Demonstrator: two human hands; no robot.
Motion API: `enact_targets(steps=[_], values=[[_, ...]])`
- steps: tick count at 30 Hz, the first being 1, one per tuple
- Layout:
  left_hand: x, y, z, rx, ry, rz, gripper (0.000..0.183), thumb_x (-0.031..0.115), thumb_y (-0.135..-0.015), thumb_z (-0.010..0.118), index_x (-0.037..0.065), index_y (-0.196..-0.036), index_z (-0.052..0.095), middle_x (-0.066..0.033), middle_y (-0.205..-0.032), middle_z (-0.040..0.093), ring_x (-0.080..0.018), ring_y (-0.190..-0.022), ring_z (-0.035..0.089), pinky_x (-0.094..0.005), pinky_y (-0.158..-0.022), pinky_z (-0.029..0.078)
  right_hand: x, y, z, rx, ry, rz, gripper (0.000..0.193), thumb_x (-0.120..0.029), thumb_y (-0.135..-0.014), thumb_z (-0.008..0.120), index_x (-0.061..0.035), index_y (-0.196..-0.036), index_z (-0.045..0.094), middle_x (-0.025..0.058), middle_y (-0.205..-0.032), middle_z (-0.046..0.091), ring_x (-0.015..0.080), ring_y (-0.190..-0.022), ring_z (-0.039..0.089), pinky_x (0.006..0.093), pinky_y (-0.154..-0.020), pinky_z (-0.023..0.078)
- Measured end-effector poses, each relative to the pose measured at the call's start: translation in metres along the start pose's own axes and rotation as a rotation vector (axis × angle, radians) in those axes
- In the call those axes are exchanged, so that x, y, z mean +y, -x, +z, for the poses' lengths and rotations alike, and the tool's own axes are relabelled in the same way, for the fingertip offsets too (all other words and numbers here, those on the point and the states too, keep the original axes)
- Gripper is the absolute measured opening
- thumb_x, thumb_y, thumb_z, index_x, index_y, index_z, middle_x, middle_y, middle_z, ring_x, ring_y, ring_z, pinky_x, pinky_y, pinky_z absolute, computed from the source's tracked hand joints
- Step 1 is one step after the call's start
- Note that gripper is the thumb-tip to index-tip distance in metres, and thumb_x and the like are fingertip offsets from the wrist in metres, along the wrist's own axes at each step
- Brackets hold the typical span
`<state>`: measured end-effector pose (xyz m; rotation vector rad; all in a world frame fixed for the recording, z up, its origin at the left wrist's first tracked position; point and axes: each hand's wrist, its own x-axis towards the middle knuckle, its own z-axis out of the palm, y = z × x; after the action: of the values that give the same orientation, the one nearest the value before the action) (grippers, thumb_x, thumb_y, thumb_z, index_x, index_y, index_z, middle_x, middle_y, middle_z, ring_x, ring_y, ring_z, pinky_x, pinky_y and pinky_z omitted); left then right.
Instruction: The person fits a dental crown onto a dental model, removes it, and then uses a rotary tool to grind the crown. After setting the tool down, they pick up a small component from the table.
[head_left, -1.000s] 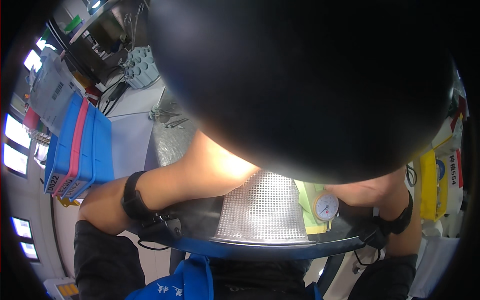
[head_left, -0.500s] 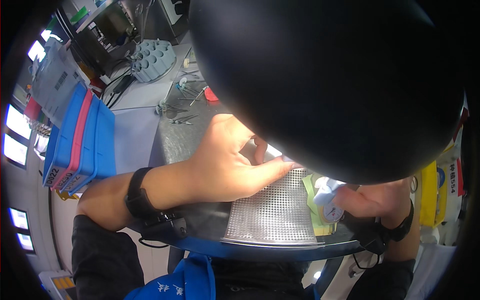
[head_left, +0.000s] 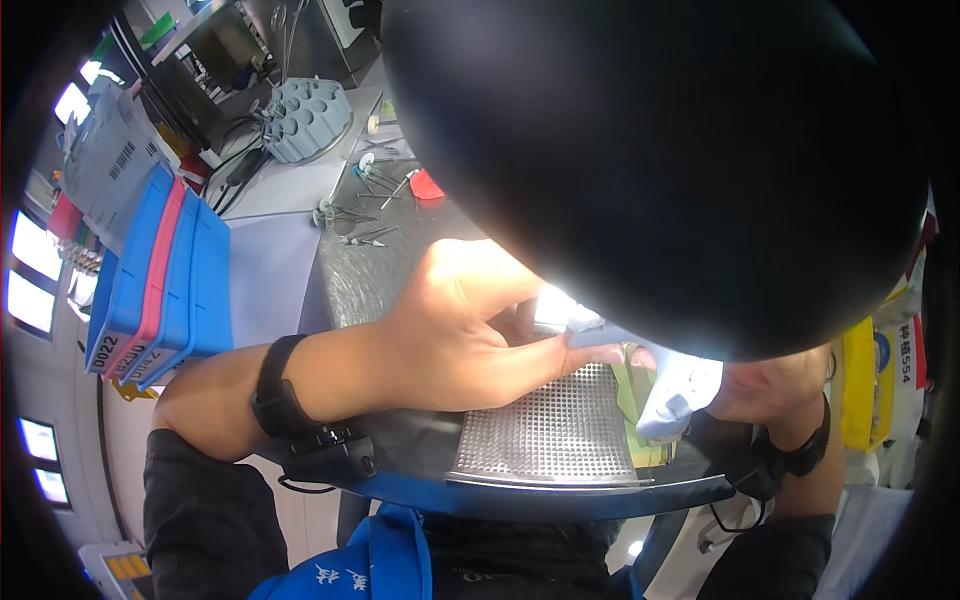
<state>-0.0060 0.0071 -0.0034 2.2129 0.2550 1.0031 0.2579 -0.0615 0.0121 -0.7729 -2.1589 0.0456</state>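
Note:
My left hand (head_left: 465,330) reaches over the perforated metal plate (head_left: 545,435), closed, with thumb and fingers pinching a pale blue-white moulded piece. My right hand (head_left: 770,390) is closed at the right on the pale blue-white moulded piece (head_left: 685,390), which resembles a dental model. The two thumb tips almost meet along its edge. Whether it is one piece or two cannot be told, since a large dark rounded shape (head_left: 650,170) hides its upper part and some fingers. Beneath it lies yellow-green paper (head_left: 628,400).
Small rotary bits (head_left: 370,237) and a red piece (head_left: 427,185) lie on the dark worktop (head_left: 350,290). A grey holder with round holes (head_left: 305,115) stands behind. Stacked blue and pink trays (head_left: 165,280) stand left, and a yellow bin (head_left: 862,390) is at the right.
The pale piece at my right hand has moved up and turned, showing more of itself and covering the round dial gauge seen before. My hands have come closer together.

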Motion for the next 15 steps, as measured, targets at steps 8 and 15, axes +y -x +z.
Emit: enact_targets(steps=[8,15], values=[[-0.001,0.003,0.001,0.017,-0.09,0.028,0.04,0.005,-0.075,0.085,-0.002,-0.112,0.072,-0.0131,-0.095,0.074,-0.0198,-0.077,0.073,-0.0276,-0.064,0.058,0.001,-0.011,0.003,0.064,0.032,-0.148,0.042,-0.005,-0.069,0.091,-0.0095,-0.106,0.072,0.0106,-0.103,0.074,0.0282,-0.092,0.073,0.0375,-0.079,0.057],[-0.004,0.003,0.001,-0.012,-0.099,0.123,0.038,0.003,-0.074,0.082,-0.002,-0.111,0.074,-0.0147,-0.098,0.076,-0.0243,-0.083,0.075,-0.0301,-0.071,0.06,-0.018,-0.016,-0.004,0.065,0.116,-0.176,0.038,-0.005,-0.071,0.09,-0.0071,-0.104,0.071,0.0096,-0.1,0.073,0.0254,-0.089,0.073,0.0349,-0.074,0.059]])
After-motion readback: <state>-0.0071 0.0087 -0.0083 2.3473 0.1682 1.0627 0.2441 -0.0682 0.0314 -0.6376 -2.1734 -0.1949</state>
